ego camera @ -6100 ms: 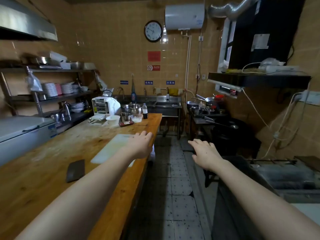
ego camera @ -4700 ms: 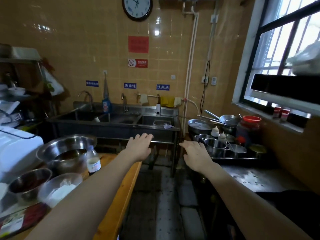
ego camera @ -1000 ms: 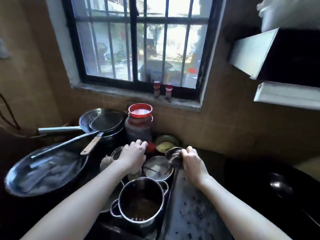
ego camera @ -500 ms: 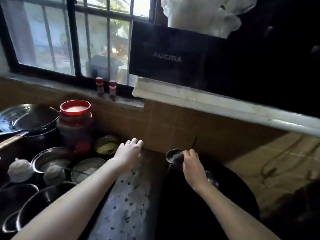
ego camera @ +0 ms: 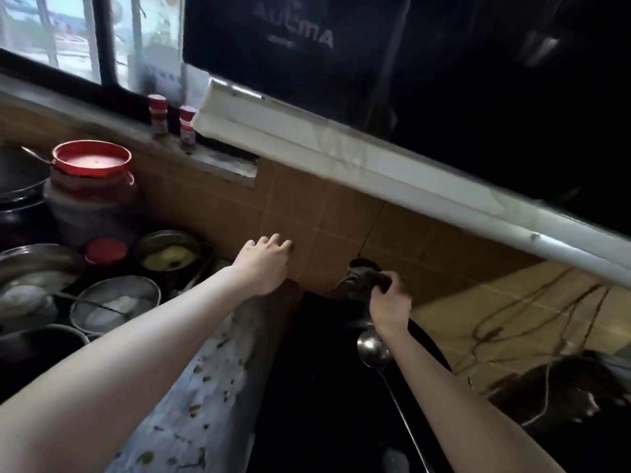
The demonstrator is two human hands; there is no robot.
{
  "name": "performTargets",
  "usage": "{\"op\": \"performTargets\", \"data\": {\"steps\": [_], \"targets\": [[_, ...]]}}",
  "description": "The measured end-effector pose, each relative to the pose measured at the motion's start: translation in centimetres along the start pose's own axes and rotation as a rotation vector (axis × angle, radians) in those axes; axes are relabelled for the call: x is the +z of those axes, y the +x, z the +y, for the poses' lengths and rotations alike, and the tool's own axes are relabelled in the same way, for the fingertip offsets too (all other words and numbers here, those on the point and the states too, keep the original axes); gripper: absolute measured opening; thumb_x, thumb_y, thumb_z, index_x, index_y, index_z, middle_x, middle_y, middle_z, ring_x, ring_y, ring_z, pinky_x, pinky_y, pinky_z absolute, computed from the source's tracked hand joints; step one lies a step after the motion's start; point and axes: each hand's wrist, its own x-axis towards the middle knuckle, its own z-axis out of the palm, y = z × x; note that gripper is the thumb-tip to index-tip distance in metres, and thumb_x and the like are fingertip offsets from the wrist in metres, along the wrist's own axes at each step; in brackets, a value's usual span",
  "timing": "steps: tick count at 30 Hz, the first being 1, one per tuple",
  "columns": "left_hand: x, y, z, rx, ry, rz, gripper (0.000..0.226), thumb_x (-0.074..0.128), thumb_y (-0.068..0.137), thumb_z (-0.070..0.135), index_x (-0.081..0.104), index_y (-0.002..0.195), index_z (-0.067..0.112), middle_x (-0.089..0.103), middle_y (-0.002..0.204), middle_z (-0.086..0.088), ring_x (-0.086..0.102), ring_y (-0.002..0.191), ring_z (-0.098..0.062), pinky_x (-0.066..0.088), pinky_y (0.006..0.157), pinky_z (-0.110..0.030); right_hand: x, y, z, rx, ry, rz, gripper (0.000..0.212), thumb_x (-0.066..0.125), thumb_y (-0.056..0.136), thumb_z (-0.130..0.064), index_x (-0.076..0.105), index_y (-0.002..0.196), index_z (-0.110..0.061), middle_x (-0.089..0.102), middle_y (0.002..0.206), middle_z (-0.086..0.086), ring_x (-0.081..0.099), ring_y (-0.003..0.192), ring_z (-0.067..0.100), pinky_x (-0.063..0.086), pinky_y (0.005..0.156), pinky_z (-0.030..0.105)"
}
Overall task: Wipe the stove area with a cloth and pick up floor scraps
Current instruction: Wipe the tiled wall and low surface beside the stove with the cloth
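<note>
My right hand (ego camera: 389, 302) grips a dark crumpled cloth (ego camera: 363, 278) at the far rim of a big black wok (ego camera: 324, 397) on the stove, close to the brown wall tiles. A steel ladle (ego camera: 373, 348) lies in the wok just under my right wrist. My left hand (ego camera: 264, 262) hovers with loosely bent fingers near the wall, holding nothing, above the far end of a steel counter strip (ego camera: 205, 404) speckled with food scraps. No floor is in view.
Left of the strip stand a red-lidded jar (ego camera: 90, 189), several steel bowls (ego camera: 116, 302) and a pot. A range hood (ego camera: 375, 158) hangs low over the stove. Two spice bottles (ego camera: 172, 121) sit on the sill. Cables (ego camera: 529, 315) and another dark pot (ego camera: 566, 397) are at right.
The view has swung further right over the wok. My right hand carried the cloth to the wok's far rim by the wall, and my left hand moved along the counter towards the tiles.
</note>
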Motion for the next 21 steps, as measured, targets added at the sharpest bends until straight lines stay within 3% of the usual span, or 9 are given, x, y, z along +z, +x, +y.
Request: {"op": "performTargets", "data": {"steps": [5, 11, 15, 19, 21], "targets": [[0.8, 1.0, 1.7, -0.043, 0.024, 0.000, 0.045, 0.041, 0.094, 0.030, 0.036, 0.136, 0.015, 0.043, 0.129, -0.009, 0.048, 0.115, -0.031, 0.041, 0.087, -0.040, 0.4, 3.4, 1.1, 0.156, 0.065, -0.077, 0.022, 0.047, 0.094, -0.015, 0.051, 0.115, -0.023, 0.055, 0.124, 0.008, 0.056, 0.110, 0.029, 0.046, 0.087, 0.035], [2.3, 2.6, 4.8, -0.109, 0.013, 0.047, 0.052, 0.037, 0.094, 0.033, 0.028, 0.143, 0.017, 0.037, 0.138, -0.010, 0.044, 0.120, -0.030, 0.039, 0.090, -0.040, -0.2, 6.7, 3.6, 0.072, 0.160, 0.091, 0.036, 0.052, 0.093, -0.011, 0.048, 0.129, -0.009, 0.048, 0.134, 0.014, 0.051, 0.120, 0.031, 0.045, 0.097, 0.035], [2.9, 4.4, 6.5, -0.169, -0.037, 0.086, 0.053, 0.038, 0.096, 0.036, 0.022, 0.145, 0.022, 0.030, 0.147, -0.010, 0.039, 0.127, -0.029, 0.036, 0.098, -0.040, -1.6, 9.5, 4.1, 0.025, 0.231, 0.218, 0.039, 0.049, 0.095, -0.008, 0.042, 0.133, -0.005, 0.040, 0.140, 0.017, 0.050, 0.120, 0.033, 0.042, 0.085, 0.029], [1.5, 5.5, 8.9, -0.214, -0.118, 0.088, 0.056, 0.046, 0.095, 0.029, 0.024, 0.145, 0.021, 0.033, 0.146, -0.010, 0.038, 0.130, -0.029, 0.034, 0.103, -0.041, -2.8, 13.4, 4.3, 0.056, 0.267, 0.241, 0.025, 0.050, 0.093, -0.004, 0.055, 0.118, -0.003, 0.054, 0.125, 0.020, 0.060, 0.098, 0.033, 0.043, 0.069, 0.030], [1.5, 6.2, 10.9, -0.184, -0.153, 0.099, 0.052, 0.048, 0.095, 0.026, 0.029, 0.143, 0.019, 0.038, 0.141, -0.011, 0.041, 0.126, -0.029, 0.035, 0.102, -0.042, -3.6, 14.9, 4.5, 0.097, 0.327, 0.230, 0.023, 0.050, 0.093, -0.003, 0.057, 0.115, -0.002, 0.056, 0.121, 0.019, 0.058, 0.089, 0.030, 0.042, 0.069, 0.032]]}}
